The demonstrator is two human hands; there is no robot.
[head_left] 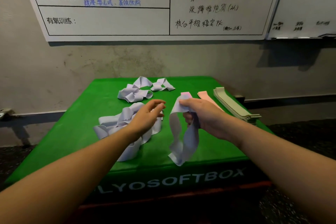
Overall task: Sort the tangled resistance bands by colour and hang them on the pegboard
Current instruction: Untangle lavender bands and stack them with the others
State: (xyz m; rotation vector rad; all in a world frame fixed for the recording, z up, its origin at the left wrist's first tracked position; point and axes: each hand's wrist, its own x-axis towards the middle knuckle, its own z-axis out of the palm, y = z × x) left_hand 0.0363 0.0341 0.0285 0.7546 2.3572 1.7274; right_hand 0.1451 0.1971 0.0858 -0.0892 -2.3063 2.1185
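Right hand (200, 114) pinches a pale lilac band (179, 142), its twisted loop drooping toward six o'clock. Left hand (147, 116) hovers loosely spread over the lilac tangle (116, 123) at nine o'clock.

Both forearms are bare and extend forward from the lower corners, converging toward the middle. Left hand (147, 114): palm turned inward, fingers loosely curved and slightly spread, gripping nothing. Right hand (200, 114): raised a little higher, thumb on top, fingers curled under and pinching a pale band (181, 132) that hangs below it. The two hands are near each other, not touching.
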